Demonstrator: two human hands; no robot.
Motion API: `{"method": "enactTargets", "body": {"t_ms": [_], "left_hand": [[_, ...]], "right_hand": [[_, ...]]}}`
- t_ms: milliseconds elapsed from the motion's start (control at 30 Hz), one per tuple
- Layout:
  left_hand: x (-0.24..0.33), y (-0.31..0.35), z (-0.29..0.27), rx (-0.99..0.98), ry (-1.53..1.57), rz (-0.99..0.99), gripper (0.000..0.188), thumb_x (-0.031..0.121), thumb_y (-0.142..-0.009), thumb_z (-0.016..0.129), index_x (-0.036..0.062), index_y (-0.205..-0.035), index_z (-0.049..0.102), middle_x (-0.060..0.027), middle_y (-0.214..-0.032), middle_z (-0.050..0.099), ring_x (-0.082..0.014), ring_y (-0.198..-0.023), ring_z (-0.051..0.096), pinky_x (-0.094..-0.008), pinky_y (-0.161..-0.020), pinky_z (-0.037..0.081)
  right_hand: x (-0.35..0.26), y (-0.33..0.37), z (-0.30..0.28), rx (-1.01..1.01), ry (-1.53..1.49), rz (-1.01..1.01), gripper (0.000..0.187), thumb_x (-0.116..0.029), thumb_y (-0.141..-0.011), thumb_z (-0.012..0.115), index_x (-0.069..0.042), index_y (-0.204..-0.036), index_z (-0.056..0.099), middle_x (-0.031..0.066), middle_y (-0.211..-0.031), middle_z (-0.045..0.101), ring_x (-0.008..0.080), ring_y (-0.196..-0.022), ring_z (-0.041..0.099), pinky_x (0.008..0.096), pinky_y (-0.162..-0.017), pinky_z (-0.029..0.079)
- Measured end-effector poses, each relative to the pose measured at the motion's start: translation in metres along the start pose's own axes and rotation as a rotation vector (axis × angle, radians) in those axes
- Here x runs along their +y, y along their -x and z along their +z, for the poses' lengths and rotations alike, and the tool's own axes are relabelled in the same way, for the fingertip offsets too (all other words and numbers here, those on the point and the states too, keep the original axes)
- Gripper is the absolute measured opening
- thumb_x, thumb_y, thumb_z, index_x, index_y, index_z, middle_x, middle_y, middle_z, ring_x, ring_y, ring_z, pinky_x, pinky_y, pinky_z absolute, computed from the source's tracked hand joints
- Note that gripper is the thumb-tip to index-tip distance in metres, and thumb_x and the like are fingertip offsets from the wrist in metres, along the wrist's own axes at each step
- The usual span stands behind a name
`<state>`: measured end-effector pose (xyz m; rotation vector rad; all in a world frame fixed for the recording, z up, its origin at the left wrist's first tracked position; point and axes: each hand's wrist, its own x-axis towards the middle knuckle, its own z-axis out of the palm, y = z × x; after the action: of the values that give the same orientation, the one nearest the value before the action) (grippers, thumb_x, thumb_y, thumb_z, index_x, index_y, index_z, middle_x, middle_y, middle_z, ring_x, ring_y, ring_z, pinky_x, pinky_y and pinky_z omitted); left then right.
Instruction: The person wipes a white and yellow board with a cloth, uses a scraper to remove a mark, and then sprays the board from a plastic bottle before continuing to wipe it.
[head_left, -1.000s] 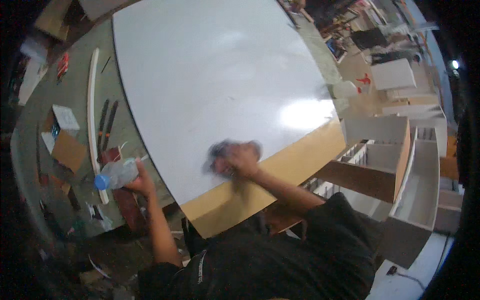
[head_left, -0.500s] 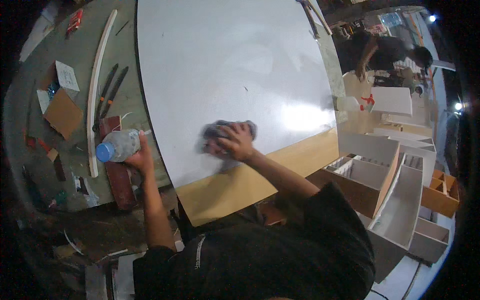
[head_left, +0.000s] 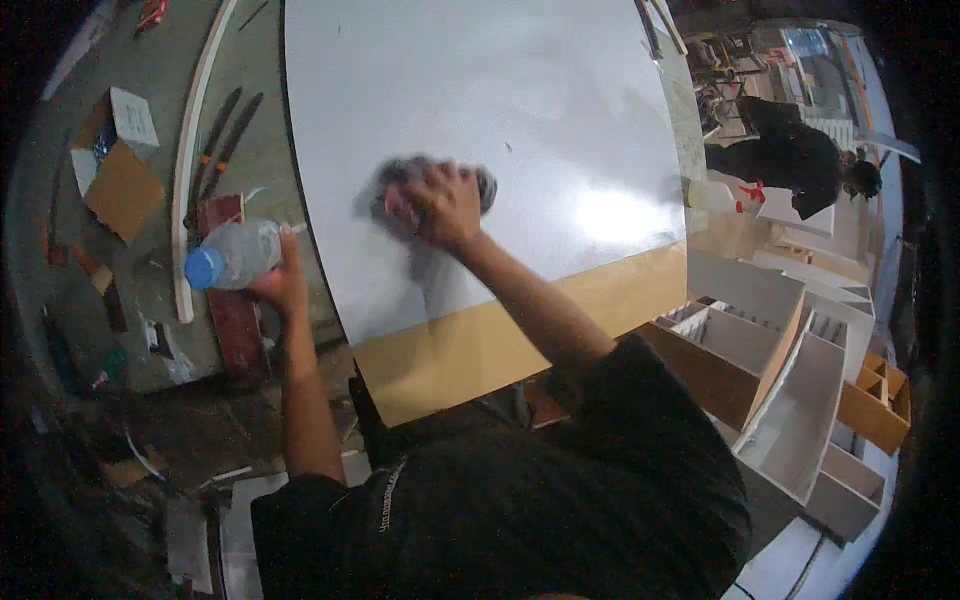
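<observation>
My left hand [head_left: 283, 280] is wrapped around a clear plastic bottle [head_left: 243, 254] with a blue cap, tilted with the cap toward the left. It is beside the left edge of a large white panel [head_left: 460, 90]. My right hand [head_left: 449, 205] presses a dark, bunched-up cloth [head_left: 402, 180] on the panel's surface; the cloth is a little blurred. A yellowish-tan strip [head_left: 520, 330] runs along the panel's near edge. The panel reflects a bright patch of light at its right.
On the left worktop lie a long white strip [head_left: 187, 160], orange-banded dark tools [head_left: 225, 145], a reddish-brown board [head_left: 235, 335] and an open cardboard box [head_left: 124, 190]. A pale bottle with a red top [head_left: 712, 196] stands right. Drawer boxes [head_left: 790, 400] are stacked beyond; another person [head_left: 800, 165] is farther off.
My right hand and the cloth have moved up and left across the white panel. My left hand keeps hold of the bottle. The view has shifted slightly, and the other person has changed posture.
</observation>
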<state>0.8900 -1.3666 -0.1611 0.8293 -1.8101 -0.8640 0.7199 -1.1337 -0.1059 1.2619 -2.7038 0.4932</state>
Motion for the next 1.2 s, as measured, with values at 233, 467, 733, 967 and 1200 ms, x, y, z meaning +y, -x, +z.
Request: {"method": "enactTargets", "body": {"t_ms": [233,467,733,967,1200], "left_hand": [[0.013,-0.005,0.001,-0.056,0.193,-0.047,0.066,0.016,-0.080,0.085,-0.0050,-0.132,0.049,-0.0193,-0.130,0.057,-0.0295,-0.116,0.058,-0.0425,-0.102,0.046],[0.016,-0.011,0.012,-0.036,0.060,0.078,0.076,0.020,-0.080,0.085,-0.0053,-0.137,0.041,-0.0203,-0.135,0.053,-0.0303,-0.120,0.056,-0.0420,-0.102,0.046],[-0.009,-0.002,0.005,0.050,0.111,-0.073,0.066,0.017,-0.080,0.085,-0.0067,-0.129,0.049,-0.0203,-0.128,0.058,-0.0277,-0.114,0.060,-0.0415,-0.098,0.050],[0.004,-0.006,0.001,-0.010,0.041,0.009,0.082,0.017,-0.079,0.085,-0.0054,-0.140,0.035,-0.0215,-0.135,0.052,-0.0299,-0.118,0.057,-0.0422,-0.101,0.049],[-0.007,-0.007,-0.006,-0.026,-0.044,-0.027,0.090,0.026,-0.079,0.086,-0.0048,-0.143,0.032,-0.0230,-0.140,0.048,-0.0334,-0.125,0.052,-0.0454,-0.105,0.044]], "right_hand": [[0.090,0.020,-0.026,-0.003,0.165,0.183,0.027,-0.035,-0.081,0.068,-0.024,-0.105,0.071,0.0095,-0.112,0.066,0.0322,-0.103,0.059,0.0492,-0.079,0.044],[0.066,-0.088,-0.003,0.053,0.275,0.415,0.024,-0.033,-0.084,0.065,-0.022,-0.105,0.071,0.0078,-0.108,0.067,0.0313,-0.102,0.060,0.0482,-0.080,0.046],[0.009,0.034,-0.013,0.101,-0.025,0.241,0.030,-0.029,-0.076,0.068,-0.024,-0.106,0.071,0.0073,-0.119,0.063,0.0310,-0.106,0.058,0.0506,-0.084,0.042],[0.178,-0.085,-0.040,0.230,0.257,0.697,0.045,-0.053,-0.090,0.056,-0.019,-0.115,0.071,0.0084,-0.119,0.067,0.0331,-0.109,0.060,0.0505,-0.083,0.047],[-0.035,-0.089,0.011,-0.419,-0.110,0.279,0.036,-0.020,-0.083,0.061,-0.021,-0.118,0.070,0.0098,-0.124,0.063,0.0354,-0.116,0.056,0.0560,-0.097,0.046]]}}
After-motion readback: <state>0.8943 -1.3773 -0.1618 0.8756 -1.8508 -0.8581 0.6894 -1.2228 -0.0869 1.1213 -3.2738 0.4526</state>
